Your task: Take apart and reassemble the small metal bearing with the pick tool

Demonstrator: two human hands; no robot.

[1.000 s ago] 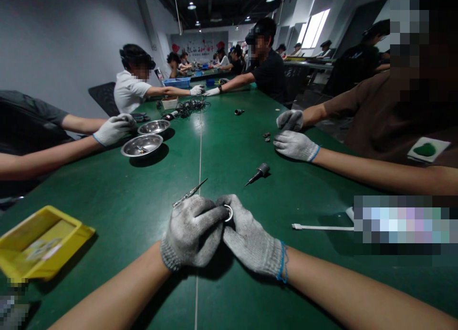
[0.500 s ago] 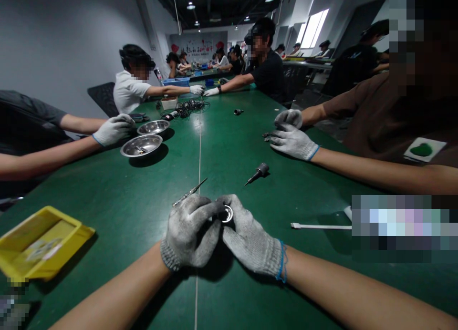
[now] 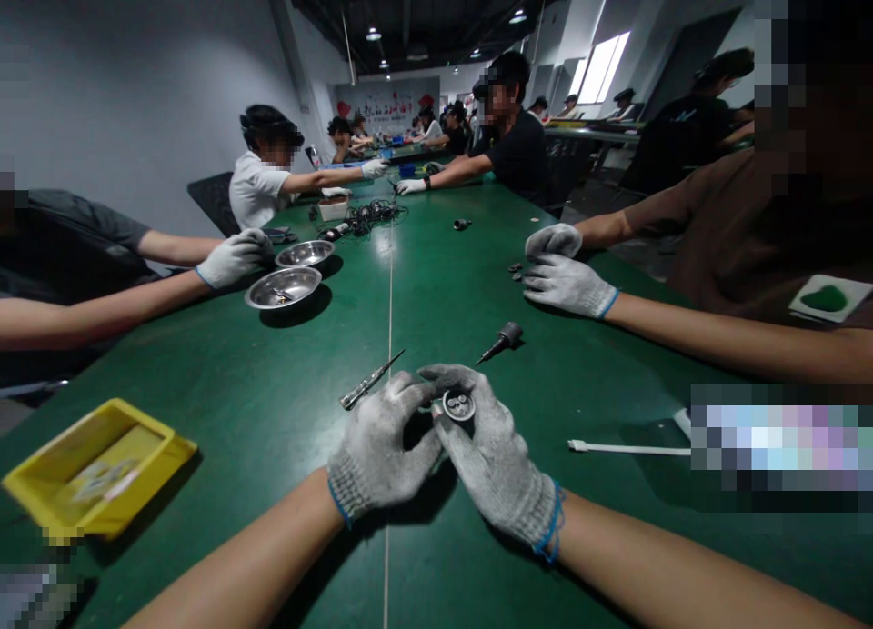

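Evidently for a clear view inside, R hand grips round metal housing, open end up; L hand alongside, grip unclear; screwdriver just beyond, prob. w/in reach.

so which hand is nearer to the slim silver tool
Left. The left hand is just on the near side of the slim silver tool; the right hand is farther right, holding a round part.

Only blurred, unreadable red and dark characters on the far grey wall panel.
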